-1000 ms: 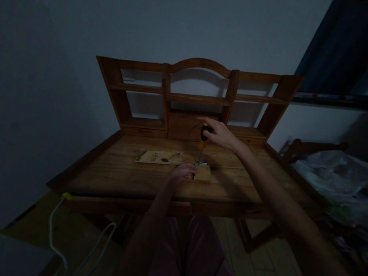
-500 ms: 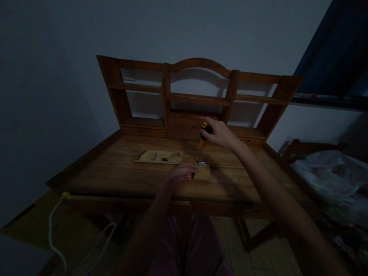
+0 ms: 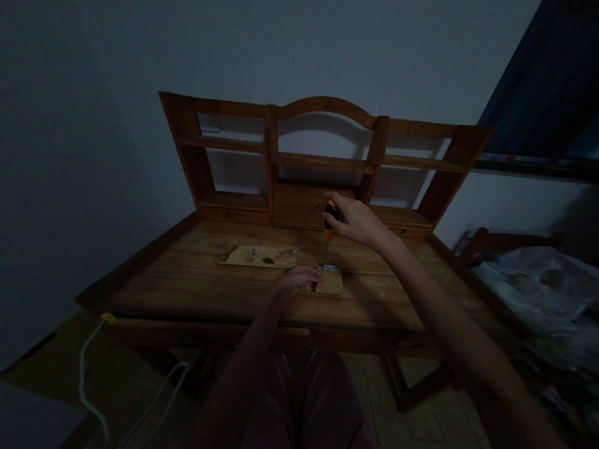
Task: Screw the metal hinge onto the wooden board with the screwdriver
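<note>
My right hand [image 3: 350, 219] is closed round the yellow-and-black handle of a screwdriver [image 3: 329, 233], which stands nearly upright. Its shaft reaches down to a small silver metal hinge [image 3: 329, 267] at the far edge of a small wooden block [image 3: 330, 282]. At the block's left side, my left hand [image 3: 297, 281] grips it against the desk, fingertips on its top; part of the grip is hidden. Left of the hinge lies a pale, rough-edged wooden strip [image 3: 254, 255] with a dark diamond-shaped mark.
The wooden desk [image 3: 193, 285] carries a shelf unit [image 3: 322, 162] along its back. A thin dark wire curves in front of the shelf's middle panel. White cable [image 3: 84, 380] hangs at the lower left. On the right lies a clear plastic bag [image 3: 542, 283] beside the desk.
The screwdriver handle and my right hand have turned and shifted very slightly left. My left hand, the block and the strip stay in place.
</note>
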Demonstrator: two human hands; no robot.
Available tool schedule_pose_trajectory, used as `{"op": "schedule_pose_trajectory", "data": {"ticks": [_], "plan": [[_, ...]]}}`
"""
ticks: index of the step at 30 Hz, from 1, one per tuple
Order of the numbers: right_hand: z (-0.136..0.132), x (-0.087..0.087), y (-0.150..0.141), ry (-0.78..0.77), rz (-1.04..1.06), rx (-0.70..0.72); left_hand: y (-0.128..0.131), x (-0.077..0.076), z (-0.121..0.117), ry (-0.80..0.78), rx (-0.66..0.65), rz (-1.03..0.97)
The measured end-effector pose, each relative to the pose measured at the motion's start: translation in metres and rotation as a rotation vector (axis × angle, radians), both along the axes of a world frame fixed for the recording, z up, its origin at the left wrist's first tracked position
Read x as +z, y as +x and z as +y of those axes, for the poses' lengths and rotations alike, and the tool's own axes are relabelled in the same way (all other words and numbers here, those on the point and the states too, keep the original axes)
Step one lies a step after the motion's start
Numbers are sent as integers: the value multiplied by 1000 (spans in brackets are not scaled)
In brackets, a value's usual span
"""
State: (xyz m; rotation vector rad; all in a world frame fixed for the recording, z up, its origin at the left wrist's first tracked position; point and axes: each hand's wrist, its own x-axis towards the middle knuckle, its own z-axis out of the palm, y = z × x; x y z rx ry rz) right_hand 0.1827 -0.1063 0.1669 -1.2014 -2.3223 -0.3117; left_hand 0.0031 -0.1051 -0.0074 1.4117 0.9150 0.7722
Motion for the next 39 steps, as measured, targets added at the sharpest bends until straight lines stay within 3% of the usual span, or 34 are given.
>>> {"op": "schedule_pose_trajectory", "data": {"ticks": [4, 11, 16, 22, 28, 34, 39], "plan": [[-3, 1, 0, -8, -7, -61, 1, -1, 1, -129, 19, -43], [4, 5, 5, -7, 0, 18, 2, -8, 8, -126, 15, -94], [-1, 6, 1, 7, -26, -111, 3, -8, 8, -157, 54, -91], [-2, 8, 2, -2, -21, -49, 2, -8, 8, -165, 40, -85], [-6, 8, -1, 26, -43, -163, 1, -11, 11, -152, -10, -112], [-7, 14, 0, 32, -37, -120, 1, -19, 16, -144, 78, -67], [-4, 12, -2, 69, -44, -163, 1, -13, 12, -142, 47, -63]]}}
